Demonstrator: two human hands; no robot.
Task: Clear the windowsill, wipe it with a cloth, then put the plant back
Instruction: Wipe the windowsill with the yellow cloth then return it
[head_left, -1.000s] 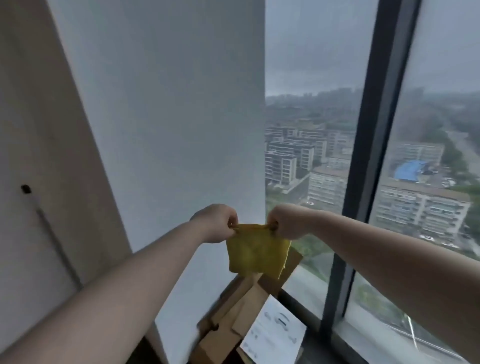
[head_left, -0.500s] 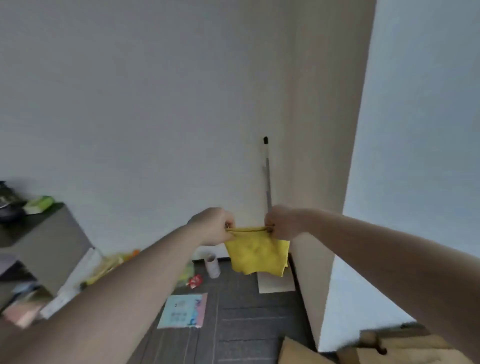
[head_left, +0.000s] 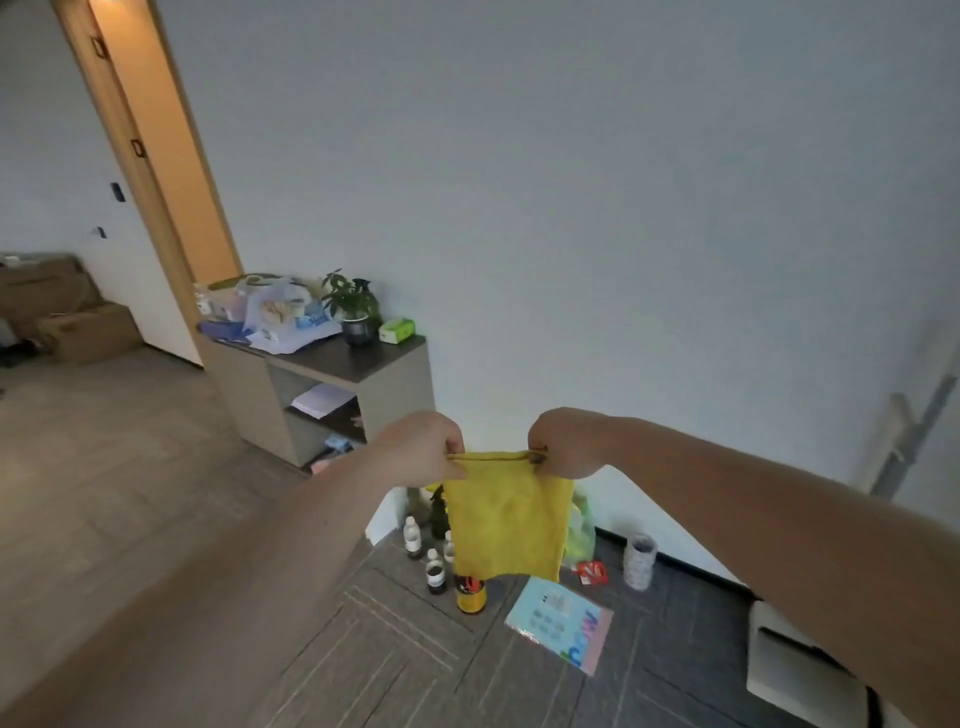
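Observation:
A yellow cloth (head_left: 506, 519) hangs in front of me, stretched by its top edge between both hands. My left hand (head_left: 423, 447) pinches its left corner and my right hand (head_left: 566, 441) pinches its right corner. A small green plant in a dark pot (head_left: 356, 306) stands on a low cabinet (head_left: 384, 364) against the white wall, to the left beyond my hands. The windowsill is out of view.
Bags and a green box (head_left: 397, 328) share the cabinet top. On the dark floor below the cloth stand several bottles (head_left: 435, 571), a yellow can (head_left: 471, 592), a paper roll (head_left: 640, 561) and a pastel packet (head_left: 561, 623). A lit doorway (head_left: 161, 140) and cardboard boxes (head_left: 67, 312) lie left.
My view has swung left, from the window past the wall corner to the cabinet side of the room. Both hands keep the cloth stretched the same way.

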